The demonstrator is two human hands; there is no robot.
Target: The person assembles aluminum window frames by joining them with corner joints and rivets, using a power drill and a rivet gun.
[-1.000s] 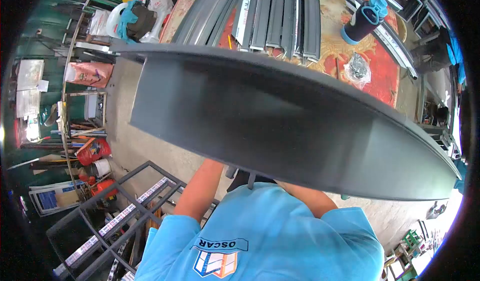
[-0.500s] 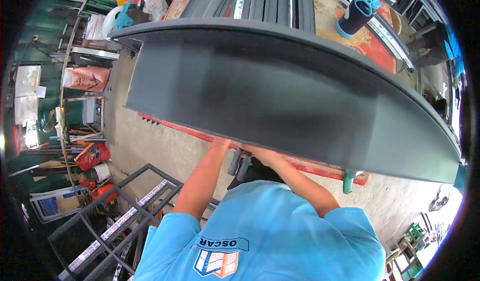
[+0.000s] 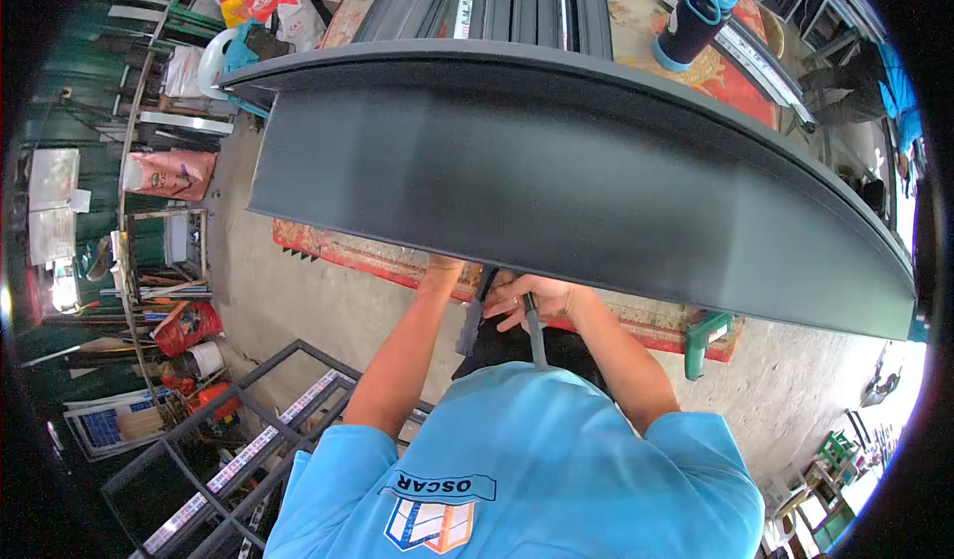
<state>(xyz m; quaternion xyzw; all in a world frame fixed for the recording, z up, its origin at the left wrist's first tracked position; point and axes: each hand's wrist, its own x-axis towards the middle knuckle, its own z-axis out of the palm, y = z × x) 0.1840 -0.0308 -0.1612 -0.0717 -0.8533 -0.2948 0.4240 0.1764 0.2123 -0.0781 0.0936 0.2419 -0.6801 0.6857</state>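
Observation:
A wide dark grey metal panel [image 3: 477,171] spans the view above my forearms, hiding part of the table [image 3: 338,251] beneath it. My left hand [image 3: 444,264] is mostly tucked under the panel's near edge, and its fingers are hidden. Just below that edge, my right hand [image 3: 529,296] has its fingers bent around a slim grey-handled tool [image 3: 537,338]. Between the hands is a dark grey piece [image 3: 469,325], partly hidden; I cannot make out what it is. The green handle of a power tool [image 3: 704,344] shows at the table's edge on the right.
Long grey profiles [image 3: 537,7] lie on the table beyond the panel, with a dark bottle [image 3: 696,20] to their right. A dark metal frame [image 3: 248,430] stands at lower left. A pink sack [image 3: 169,174] and shelving line the left wall. At far right a dark-clothed person [image 3: 845,87] is partly visible.
My right hand has come out further from under the panel, and the slim tool now shows in it. The panel sits slightly higher, and more of the table edge and green handle shows.

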